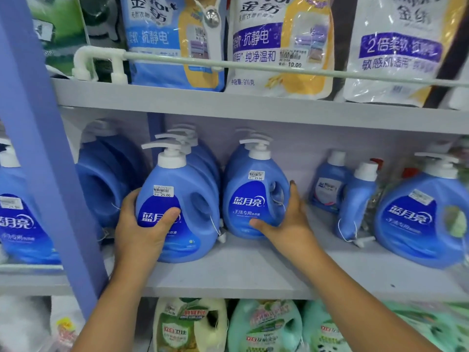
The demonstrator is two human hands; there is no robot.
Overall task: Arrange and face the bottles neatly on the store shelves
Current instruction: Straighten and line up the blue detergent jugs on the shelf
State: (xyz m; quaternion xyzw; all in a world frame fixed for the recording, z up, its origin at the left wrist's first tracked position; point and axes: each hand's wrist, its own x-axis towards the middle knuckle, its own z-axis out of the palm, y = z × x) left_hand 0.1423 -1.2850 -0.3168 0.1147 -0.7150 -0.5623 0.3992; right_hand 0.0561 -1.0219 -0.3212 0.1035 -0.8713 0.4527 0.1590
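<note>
Blue detergent pump bottles stand on the grey middle shelf [228,273]. My left hand [142,229] grips the front bottle of the left row [182,199] by its lower left side, thumb across the label. My right hand [289,219] holds the front bottle of the middle row [253,199] at its right side near the handle hole. Both bottles stand upright, labels facing me, with more bottles lined up behind them.
A large blue jug [104,179] stands turned sideways at far left behind the purple post [50,158]. Two small blue bottles [355,199] and another pump bottle [418,217] stand at right. Softener pouches [274,47] fill the upper shelf; green bottles [264,326] stand below.
</note>
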